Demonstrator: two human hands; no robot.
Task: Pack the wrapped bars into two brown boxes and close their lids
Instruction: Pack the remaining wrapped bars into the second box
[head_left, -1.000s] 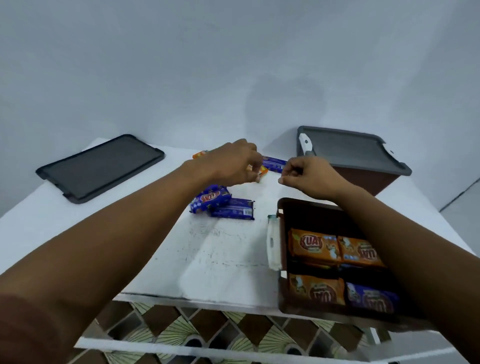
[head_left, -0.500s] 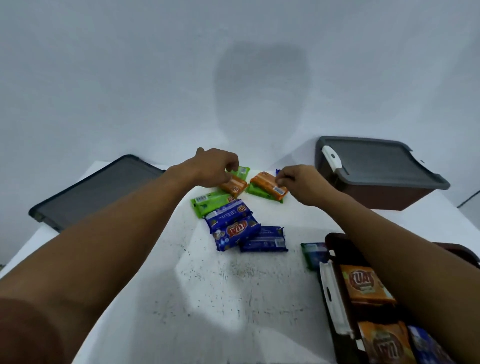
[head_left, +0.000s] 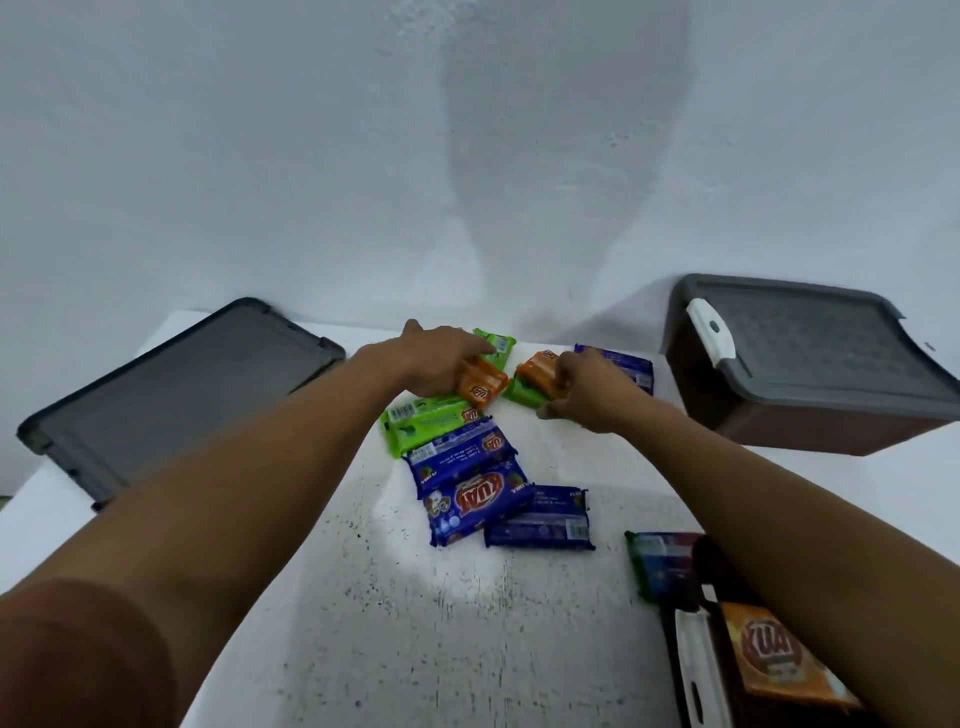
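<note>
Left hand: our left hand (head_left: 441, 358) reaches into the far side of the pile, fingers curled down around an orange bar (head_left: 483, 387).
Right hand: our right hand (head_left: 584, 389) pinches a second orange bar (head_left: 537, 366), which lies on a green bar (head_left: 522, 397).
Close by: a blue bar (head_left: 626, 364) lies just behind the right hand, and a far green bar (head_left: 496, 343) sits beyond the left one.
In the way: our right forearm crosses the open brown box (head_left: 709, 564) and hides most of its inside. We make out one orange packet (head_left: 779, 660) there and a white latch (head_left: 693, 670).
Bars: glossy wrappers. A long green bar (head_left: 426, 423) and three overlapping blue bars (head_left: 475, 501) lie between our arms. A dark bar with a green edge (head_left: 657, 561) is just beside the open box.
Boxes: a closed brown box (head_left: 810, 431) stands far right under its grey lid. A loose grey lid (head_left: 171, 384) lies far left.
Desk: white, flecked with dark specks (head_left: 389, 649).
Room: a pale wall stands close behind, with a shadow on it.
</note>
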